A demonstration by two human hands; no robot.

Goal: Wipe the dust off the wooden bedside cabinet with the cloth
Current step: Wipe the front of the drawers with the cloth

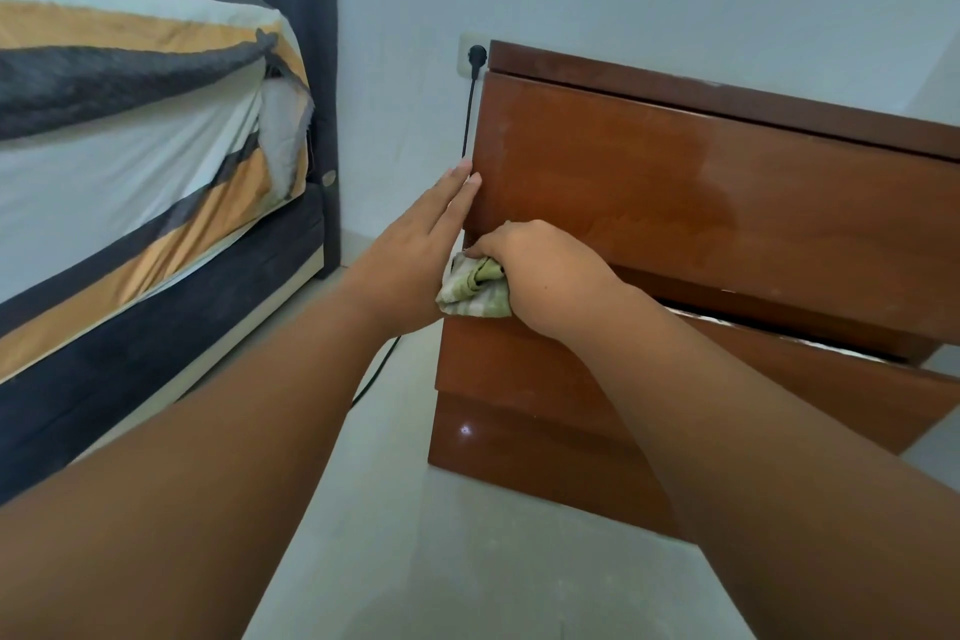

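now the right hand (540, 265) is clenched around the green checked cloth (474, 291), pressing it to the left front edge of the wooden bedside cabinet (675, 203) below the top drawer, while the left hand (415, 244) lies flat, fingers unclenched, against the cabinet's corner.
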